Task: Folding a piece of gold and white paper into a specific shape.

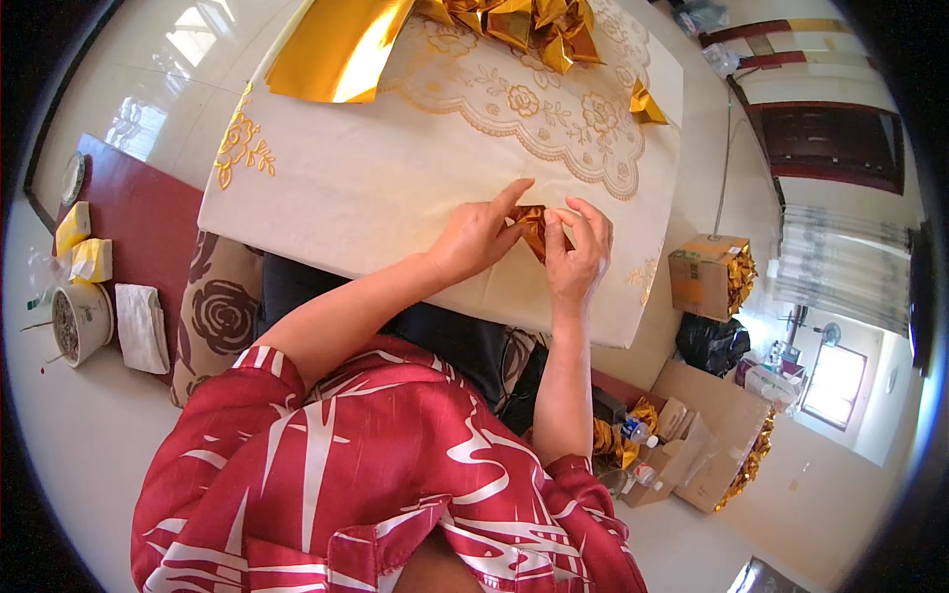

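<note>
A small piece of folded gold foil paper (531,237) is between my two hands, just above the near part of the cloth-covered table (386,188). My left hand (474,237) grips its left side, with the thumb against the foil and the index finger stretched away. Thumb and fingertips of my right hand (578,252) pinch its right side. Flat gold foil sheets (341,49) lie at the far left of the table. Beside them is a heap of folded gold foil pieces (519,25), and a single folded piece (647,105) sits near the right edge.
Cardboard boxes (704,282) with gold foil pieces stand right of the table, near a black plastic bag (712,343). Plastic bottles (639,432) are at the lower right. At left, a dark red bench (148,208) bears yellow packets (91,259), a white bucket (82,321) and folded cloth (143,328).
</note>
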The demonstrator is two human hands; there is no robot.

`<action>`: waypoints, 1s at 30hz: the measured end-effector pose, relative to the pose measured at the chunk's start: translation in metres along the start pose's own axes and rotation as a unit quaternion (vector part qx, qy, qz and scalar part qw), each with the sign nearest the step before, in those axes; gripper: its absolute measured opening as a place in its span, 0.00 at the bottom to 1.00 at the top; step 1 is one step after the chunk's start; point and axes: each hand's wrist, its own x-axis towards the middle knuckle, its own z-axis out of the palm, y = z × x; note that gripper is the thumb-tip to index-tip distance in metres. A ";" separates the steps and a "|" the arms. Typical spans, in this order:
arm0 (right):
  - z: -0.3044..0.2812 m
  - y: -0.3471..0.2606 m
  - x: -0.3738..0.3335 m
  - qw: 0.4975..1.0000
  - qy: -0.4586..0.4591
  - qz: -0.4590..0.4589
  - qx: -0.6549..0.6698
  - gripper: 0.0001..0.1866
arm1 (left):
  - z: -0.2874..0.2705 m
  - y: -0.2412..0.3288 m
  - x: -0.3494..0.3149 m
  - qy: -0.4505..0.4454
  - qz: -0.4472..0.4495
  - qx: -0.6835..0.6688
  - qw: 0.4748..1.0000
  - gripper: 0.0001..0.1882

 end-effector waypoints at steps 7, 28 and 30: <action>0.000 -0.001 -0.001 0.995 0.011 0.080 0.054 0.04 | -0.003 0.006 0.003 0.003 -0.045 -0.068 0.997 0.27; 0.005 -0.002 0.008 0.991 0.026 0.109 0.075 0.06 | -0.013 0.014 0.007 -0.009 -0.089 -0.136 0.987 0.14; 0.006 -0.004 0.011 0.992 0.024 0.103 0.062 0.06 | -0.013 0.006 0.008 -0.034 -0.087 -0.138 0.986 0.14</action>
